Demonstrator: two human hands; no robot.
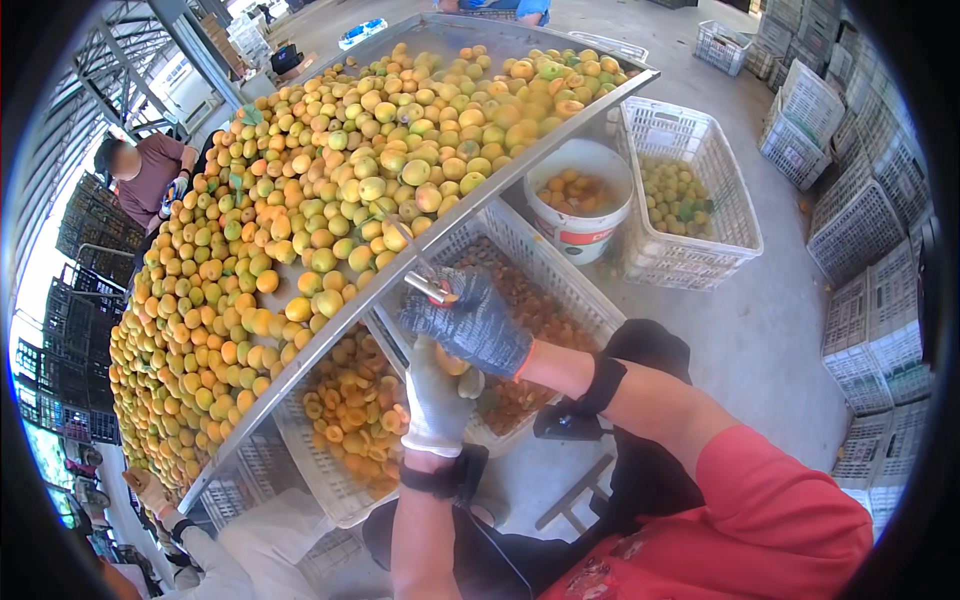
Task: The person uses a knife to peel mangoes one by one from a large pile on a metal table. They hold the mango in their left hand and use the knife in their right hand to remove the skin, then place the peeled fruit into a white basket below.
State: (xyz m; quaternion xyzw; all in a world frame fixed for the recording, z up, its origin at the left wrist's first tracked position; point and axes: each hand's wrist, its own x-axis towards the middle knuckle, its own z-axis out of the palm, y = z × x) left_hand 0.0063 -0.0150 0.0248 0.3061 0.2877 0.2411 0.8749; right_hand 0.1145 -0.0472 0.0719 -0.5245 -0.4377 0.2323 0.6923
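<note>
In a grey knit glove, my right hand (472, 319) grips a small hand tool with a shiny metal end (427, 288); most of it is hidden by the fingers. Just below, my left hand (436, 409) wears a white glove and holds an apricot (451, 361), partly covered by both hands. Both hands are close together beyond the near edge of a metal sorting table (450, 225) heaped with apricots (322, 187). Beneath them stand a crate of halved apricots (352, 412) and a white crate (555, 247) with brown apricot pits or scraps (536, 300).
A white bucket (581, 232) with orange fruit stands beside a white crate (694, 259) of greenish fruit. Crates are stacked along the right (870, 330). A co-worker's gloved hand (146, 489) is at the lower left; another person (146, 176) sits across the table.
</note>
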